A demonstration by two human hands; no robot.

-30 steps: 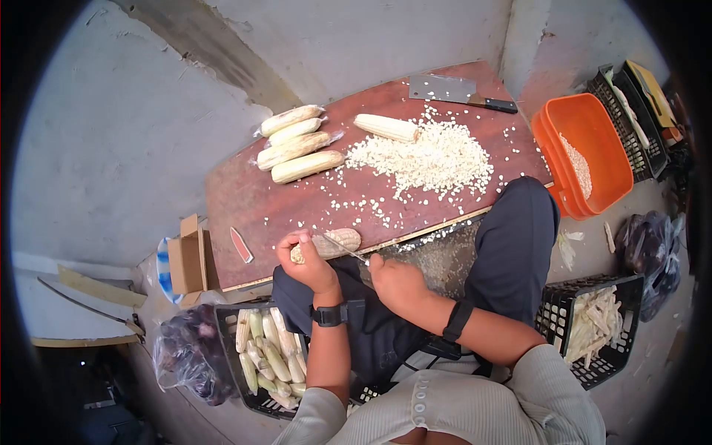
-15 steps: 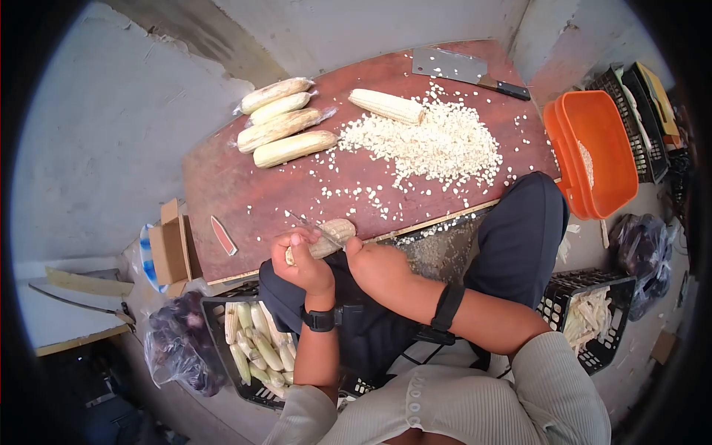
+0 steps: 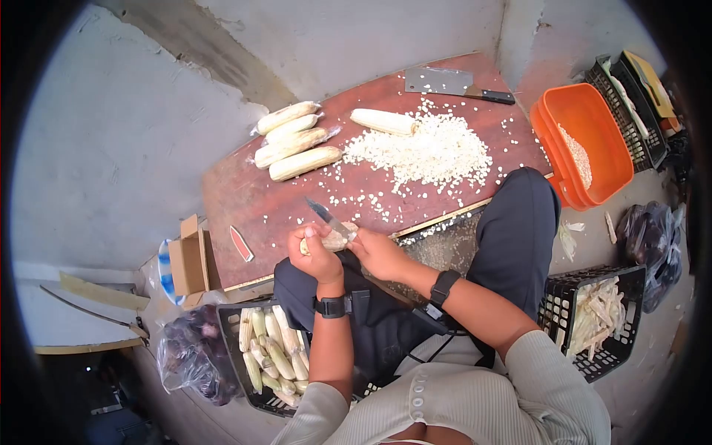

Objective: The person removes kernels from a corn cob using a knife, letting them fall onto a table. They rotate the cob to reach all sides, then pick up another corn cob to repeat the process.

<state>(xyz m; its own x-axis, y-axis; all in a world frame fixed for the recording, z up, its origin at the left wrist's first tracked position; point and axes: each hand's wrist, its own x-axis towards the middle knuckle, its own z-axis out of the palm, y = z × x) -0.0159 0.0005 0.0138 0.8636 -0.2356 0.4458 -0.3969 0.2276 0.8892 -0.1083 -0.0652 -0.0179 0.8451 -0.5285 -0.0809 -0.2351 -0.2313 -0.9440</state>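
Here, corn cob [image 3: 331, 239] clasped in left hand [image 3: 317, 256], knife [image 3: 326, 217] in right hand [image 3: 378, 254].

Ribbed cream sleeves, black wristbands, dark trousers

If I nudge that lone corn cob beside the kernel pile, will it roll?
The pale, tapered corn cob is round, so it would probably roll, curving toward its thin end. It looks stiff. The white loose kernels beside it may block it.

bright daylight | soft shadows | sharp centre | fisheye warp, black vignette
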